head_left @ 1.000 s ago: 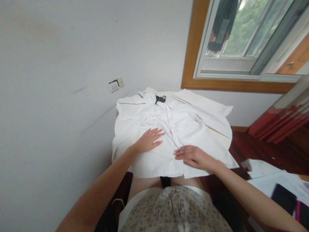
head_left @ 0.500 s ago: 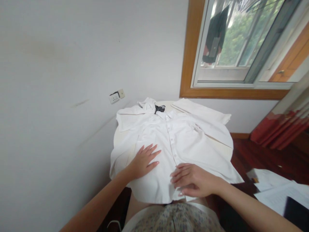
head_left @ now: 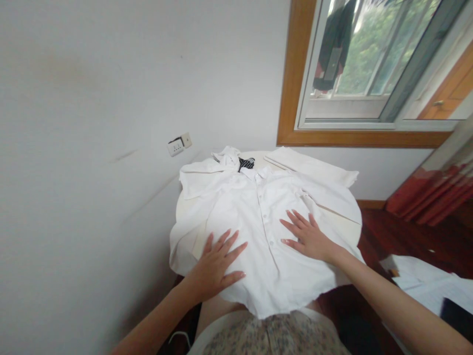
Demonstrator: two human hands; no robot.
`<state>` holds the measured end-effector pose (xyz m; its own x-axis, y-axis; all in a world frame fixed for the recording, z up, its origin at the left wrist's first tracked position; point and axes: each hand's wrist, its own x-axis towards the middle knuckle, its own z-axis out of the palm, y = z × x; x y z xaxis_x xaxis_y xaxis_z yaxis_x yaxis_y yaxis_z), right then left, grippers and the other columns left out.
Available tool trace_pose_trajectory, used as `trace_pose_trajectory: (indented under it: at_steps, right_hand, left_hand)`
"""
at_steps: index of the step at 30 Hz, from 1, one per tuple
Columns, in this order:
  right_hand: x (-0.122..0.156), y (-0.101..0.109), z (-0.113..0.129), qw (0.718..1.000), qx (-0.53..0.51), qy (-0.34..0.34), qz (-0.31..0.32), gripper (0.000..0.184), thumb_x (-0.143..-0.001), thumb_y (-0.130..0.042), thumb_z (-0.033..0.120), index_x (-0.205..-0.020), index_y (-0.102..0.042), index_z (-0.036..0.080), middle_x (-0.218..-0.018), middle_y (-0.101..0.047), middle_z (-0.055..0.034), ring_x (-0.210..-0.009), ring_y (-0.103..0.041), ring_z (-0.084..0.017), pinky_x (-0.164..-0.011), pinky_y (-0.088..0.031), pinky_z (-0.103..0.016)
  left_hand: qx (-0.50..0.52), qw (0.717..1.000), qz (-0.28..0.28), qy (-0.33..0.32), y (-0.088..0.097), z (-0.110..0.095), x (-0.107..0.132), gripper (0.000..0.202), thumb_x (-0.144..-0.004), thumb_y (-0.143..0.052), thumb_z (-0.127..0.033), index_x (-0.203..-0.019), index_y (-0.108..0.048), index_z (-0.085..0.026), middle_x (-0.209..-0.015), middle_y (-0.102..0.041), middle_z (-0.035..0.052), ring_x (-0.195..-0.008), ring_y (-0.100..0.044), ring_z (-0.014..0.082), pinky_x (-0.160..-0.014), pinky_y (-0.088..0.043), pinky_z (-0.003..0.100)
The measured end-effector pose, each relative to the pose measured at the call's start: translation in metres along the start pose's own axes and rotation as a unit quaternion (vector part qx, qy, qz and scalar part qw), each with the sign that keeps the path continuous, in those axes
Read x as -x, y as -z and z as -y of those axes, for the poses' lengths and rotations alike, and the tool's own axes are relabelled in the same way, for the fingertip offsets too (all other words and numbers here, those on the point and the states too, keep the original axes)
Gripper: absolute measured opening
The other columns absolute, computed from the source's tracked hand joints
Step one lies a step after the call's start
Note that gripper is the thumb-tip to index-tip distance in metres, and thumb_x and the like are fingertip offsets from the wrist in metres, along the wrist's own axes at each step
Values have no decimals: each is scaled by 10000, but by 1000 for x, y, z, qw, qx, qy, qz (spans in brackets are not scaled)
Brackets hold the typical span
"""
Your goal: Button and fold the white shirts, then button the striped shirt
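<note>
A white button-up shirt (head_left: 251, 222) lies spread face up over a round pale table (head_left: 343, 222), its collar at the far side and its hem hanging over the near edge. My left hand (head_left: 218, 266) rests flat on the lower left front of the shirt, fingers spread. On the right front, beside the button placket, my right hand (head_left: 306, 236) lies flat with its fingers apart. Neither hand grips the cloth.
Behind the collar lie another white garment (head_left: 229, 158), a black striped cloth (head_left: 246, 163) and a folded white cloth (head_left: 314, 165). A wall with a socket (head_left: 175, 147) stands behind the table. Papers (head_left: 432, 281) lie at the lower right, below a red curtain (head_left: 432, 192).
My right hand has moved up and away from the hem onto the right front, its fingers spreading. My left hand has slid slightly down. The shirt's lower right corner has drawn inward.
</note>
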<state>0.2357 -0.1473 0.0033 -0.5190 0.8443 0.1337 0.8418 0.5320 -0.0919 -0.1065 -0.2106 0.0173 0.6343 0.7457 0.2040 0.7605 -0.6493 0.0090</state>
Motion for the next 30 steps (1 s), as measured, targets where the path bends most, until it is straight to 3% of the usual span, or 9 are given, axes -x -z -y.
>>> trace_pose_trajectory:
  at_steps: [5,9,11,13,16,19,23,25,30]
  right_hand:
    - [23,-3,-6,999,7,-26,-19,633,-920,-329,626,-1476,-296,325,-1568,-183,-81,-1435,-156,-314,-1098,-156,-640]
    - [30,2,-12,999,7,-47,-10,596,-918,-352,606,-1436,-389,315,-1533,-296,-86,-1412,-235,-330,-1074,-242,-631]
    - [17,10,-16,999,-1,-55,4,519,-927,-369,555,-1347,-520,291,-1464,-423,-86,-1374,-320,-334,-1066,-285,-608]
    - [-8,17,-18,999,-11,-47,6,444,-945,-365,459,-1266,-601,264,-1393,-514,-73,-1344,-377,-317,-1082,-299,-566]
    - [-50,18,-15,999,-24,-35,-3,438,-953,-352,365,-1291,-582,207,-1398,-505,-100,-1342,-385,-288,-1095,-309,-511]
    - [-72,7,-7,999,-30,-35,-4,536,-944,-356,514,-1413,-433,268,-1507,-355,-82,-1399,-269,-321,-1075,-260,-604]
    - [-61,-9,-8,995,3,-98,-15,673,-908,-277,667,-1474,-305,302,-1549,-256,-83,-1421,-180,-357,-1044,-143,-710]
    - [-48,-13,-15,991,22,-126,-34,676,-916,-256,657,-1474,-314,282,-1542,-269,-95,-1416,-199,-357,-1059,-147,-691]
    - [-23,-20,-34,986,65,-132,-81,615,-932,-299,602,-1427,-420,258,-1518,-333,-80,-1403,-254,-329,-1105,-230,-567]
  left_hand:
    - [-26,1000,-6,-5,2,-5,15,648,-882,-457,-578,-1464,-295,-344,-1519,-336,72,-1386,-311,301,-1130,-189,521]
    - [-23,998,-35,39,16,-16,14,533,-881,-485,-545,-1355,-491,-301,-1370,-536,88,-1273,-466,297,-1117,-231,528]
    - [-2,997,-56,60,24,-20,-6,411,-914,-467,-461,-1238,-593,-241,-1183,-658,91,-1157,-554,273,-1112,-243,544]
    - [34,996,-73,37,26,-20,-39,341,-941,-431,-369,-1170,-625,-208,-1112,-682,82,-1113,-575,236,-1116,-271,505]
    - [70,995,-60,29,10,-16,-89,373,-949,-404,-349,-1224,-588,-177,-1260,-612,103,-1213,-512,226,-1093,-335,433]
    - [53,993,-41,99,-17,-9,-110,504,-933,-415,-449,-1358,-466,-185,-1436,-452,134,-1350,-364,290,-1100,-281,524]
    - [22,991,-52,122,-36,1,-91,586,-910,-435,-514,-1440,-344,-281,-1535,-299,101,-1406,-253,323,-1106,-207,585]
    - [11,990,-61,128,-35,5,-77,609,-914,-434,-496,-1463,-304,-266,-1549,-259,114,-1413,-234,330,-1101,-225,577]
    - [-30,993,-45,103,-28,9,-57,533,-930,-406,-478,-1432,-370,-303,-1515,-343,83,-1397,-280,316,-1101,-216,599]
